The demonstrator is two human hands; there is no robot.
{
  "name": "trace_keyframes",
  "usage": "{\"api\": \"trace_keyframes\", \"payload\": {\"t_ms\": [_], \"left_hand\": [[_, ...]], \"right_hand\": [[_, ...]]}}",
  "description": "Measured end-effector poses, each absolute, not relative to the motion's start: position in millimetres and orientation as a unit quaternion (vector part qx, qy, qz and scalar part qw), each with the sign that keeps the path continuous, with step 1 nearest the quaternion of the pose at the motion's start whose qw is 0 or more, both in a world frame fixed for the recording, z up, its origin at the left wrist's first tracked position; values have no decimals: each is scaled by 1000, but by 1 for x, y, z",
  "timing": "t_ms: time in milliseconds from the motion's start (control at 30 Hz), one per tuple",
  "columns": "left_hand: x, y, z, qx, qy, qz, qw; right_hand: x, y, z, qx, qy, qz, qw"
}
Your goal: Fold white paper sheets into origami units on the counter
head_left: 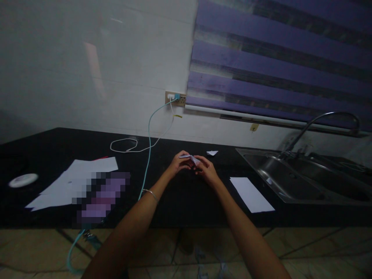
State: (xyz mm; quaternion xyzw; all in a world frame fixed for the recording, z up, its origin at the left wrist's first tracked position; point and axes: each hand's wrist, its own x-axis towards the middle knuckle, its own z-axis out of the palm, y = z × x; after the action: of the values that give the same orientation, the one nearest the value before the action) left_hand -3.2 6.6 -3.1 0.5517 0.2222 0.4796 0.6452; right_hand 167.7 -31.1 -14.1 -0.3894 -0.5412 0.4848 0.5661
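The folded white paper is pinched at its left end by the left hand and at its right end by the right hand; the fingers of both are closed on it, though the placing of the thumbs is partly hidden. It is held over the black countertop; whether its underside is touching cannot be told. Its long axis is laid from hand to hand, roughly along the counter's back edge. The left part is seen nearly edge-on, while the right part is slanted down toward the right fingers. By judgement, it is very light, stiffened along its creases but easily crumpled or torn; it is best gripped lightly at the layered edges, with the middle left unsqueezed.

Just beyond the right hand, a small boat-like paper fold is seen, its sharper tip pointed right. A white paper strip is laid between the right forearm and the sink. Well to the left, loose paper sheets are spread past the teal cable.
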Motion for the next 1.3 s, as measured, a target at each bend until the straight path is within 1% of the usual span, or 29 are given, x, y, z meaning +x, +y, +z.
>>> {"api": "trace_keyframes", "payload": {"t_ms": [133,333,533,733,867,1033,1300], "left_hand": [[-3,8,-4,568,226,479,630],[-1,17,-12,596,237,448,623],[-2,18,-11,620,240,433,608],[-1,12,-7,655,208,432,584],[-2,12,-8,665,237,440,555],[-4,12,-6,672,240,427,555],[-6,8,-3,717,263,406,502]], "right_hand": [[169,-29,-17,-391,-530,506,557],[171,-26,-17,-396,-507,509,572],[172,-28,-13,-404,-513,463,599],[179,-26,-15,-415,-528,401,623],[180,-26,-15,-426,-552,377,610],[180,-27,-14,-436,-571,374,587],[186,-26,-16,-473,-565,402,543]]}}
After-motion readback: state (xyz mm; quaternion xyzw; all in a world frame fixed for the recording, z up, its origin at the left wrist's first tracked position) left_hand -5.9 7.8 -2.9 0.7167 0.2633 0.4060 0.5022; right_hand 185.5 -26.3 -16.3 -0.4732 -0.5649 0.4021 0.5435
